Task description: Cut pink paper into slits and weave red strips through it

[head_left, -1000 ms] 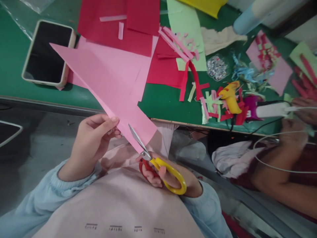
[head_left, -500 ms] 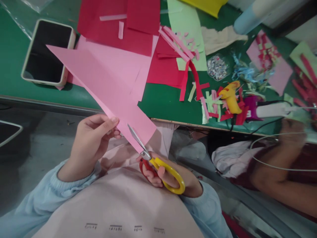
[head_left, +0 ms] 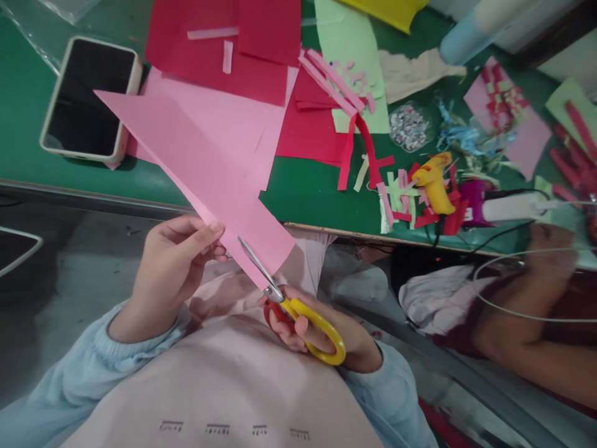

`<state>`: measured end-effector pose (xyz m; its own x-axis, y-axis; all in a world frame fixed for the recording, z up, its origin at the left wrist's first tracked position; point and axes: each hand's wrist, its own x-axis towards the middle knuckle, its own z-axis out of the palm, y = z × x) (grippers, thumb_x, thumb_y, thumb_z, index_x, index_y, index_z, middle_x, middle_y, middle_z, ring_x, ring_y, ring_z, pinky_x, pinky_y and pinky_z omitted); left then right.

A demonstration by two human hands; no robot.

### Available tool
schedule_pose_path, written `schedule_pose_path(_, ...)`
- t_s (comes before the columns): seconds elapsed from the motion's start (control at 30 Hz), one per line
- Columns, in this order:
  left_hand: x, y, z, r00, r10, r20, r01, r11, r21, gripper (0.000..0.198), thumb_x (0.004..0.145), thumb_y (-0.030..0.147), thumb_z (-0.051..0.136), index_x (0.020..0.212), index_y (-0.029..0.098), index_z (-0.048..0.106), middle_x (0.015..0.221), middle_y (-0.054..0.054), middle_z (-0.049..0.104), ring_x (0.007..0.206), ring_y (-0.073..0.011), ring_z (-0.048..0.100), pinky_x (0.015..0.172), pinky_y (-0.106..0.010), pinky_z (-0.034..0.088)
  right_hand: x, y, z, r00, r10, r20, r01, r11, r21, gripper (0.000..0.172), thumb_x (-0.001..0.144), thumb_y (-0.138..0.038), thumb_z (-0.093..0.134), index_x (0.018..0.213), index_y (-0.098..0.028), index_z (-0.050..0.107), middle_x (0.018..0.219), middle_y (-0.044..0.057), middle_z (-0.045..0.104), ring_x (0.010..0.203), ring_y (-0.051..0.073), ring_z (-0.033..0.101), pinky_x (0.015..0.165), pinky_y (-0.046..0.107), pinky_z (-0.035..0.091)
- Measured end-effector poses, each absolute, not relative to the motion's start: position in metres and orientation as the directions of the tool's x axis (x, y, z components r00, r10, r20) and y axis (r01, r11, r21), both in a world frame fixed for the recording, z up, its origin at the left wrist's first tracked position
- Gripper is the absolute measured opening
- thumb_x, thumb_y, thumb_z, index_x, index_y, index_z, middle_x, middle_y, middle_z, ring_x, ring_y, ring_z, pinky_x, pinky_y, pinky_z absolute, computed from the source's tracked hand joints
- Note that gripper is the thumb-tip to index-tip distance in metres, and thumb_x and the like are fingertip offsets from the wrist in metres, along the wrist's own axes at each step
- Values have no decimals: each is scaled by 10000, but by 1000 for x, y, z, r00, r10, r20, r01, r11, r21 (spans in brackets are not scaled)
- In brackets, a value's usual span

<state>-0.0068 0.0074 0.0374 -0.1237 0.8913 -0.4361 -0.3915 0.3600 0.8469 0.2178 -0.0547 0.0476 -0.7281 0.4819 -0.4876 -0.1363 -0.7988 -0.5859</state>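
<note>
Fingers (head_left: 205, 238) of the left hand (head_left: 170, 264) are found pinching the left margin of a pink sheet (head_left: 200, 168), thumb uppermost, just off the near edge of the counter (head_left: 303, 202). Sheet lies aslant across that edge: its far tip overlaps a phone (head_left: 88, 99) near the counter's left end; its lower end projects beyond the edge, above the wearer's apron (head_left: 237, 379). Right hand (head_left: 319, 337) grips scissors (head_left: 275, 292), thumb through the yellow handle loop, other fingers curled about the red one. One blade rests over the sheet's lower end; position of the other cannot be determined. Red sheets (head_left: 214, 74) lie toward the counter's far edge. A yellow tool (head_left: 436, 190) sits among paper strips (head_left: 403, 193) by the near edge, right of centre. At the right, a co-worker's forearm (head_left: 527, 330) is noted below the same edge.
</note>
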Motion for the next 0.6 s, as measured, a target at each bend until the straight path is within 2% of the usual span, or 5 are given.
schedule_pose_path(0.43,-6,7,37,-123,897,-425,-400,347,848,220,621,259,907,588,149,720,502,4,638,438,-74,597,456,-134,527,215,-54,53,-706,502,-499,-132,-786,-604,690,766,-756,654,1134,-194,494,753,-61,424,514,29,318,454,193,232)
schedule_pose_path(0.6,-4,7,39,-132,890,-437,-393,358,847,223,595,274,915,575,164,723,500,7,635,434,-75,595,453,-135,528,218,-60,37,-770,519,-371,-174,-731,-660,669,872,-765,489,1228,-199,454,809,-41,400,538,32,317,467,193,266)
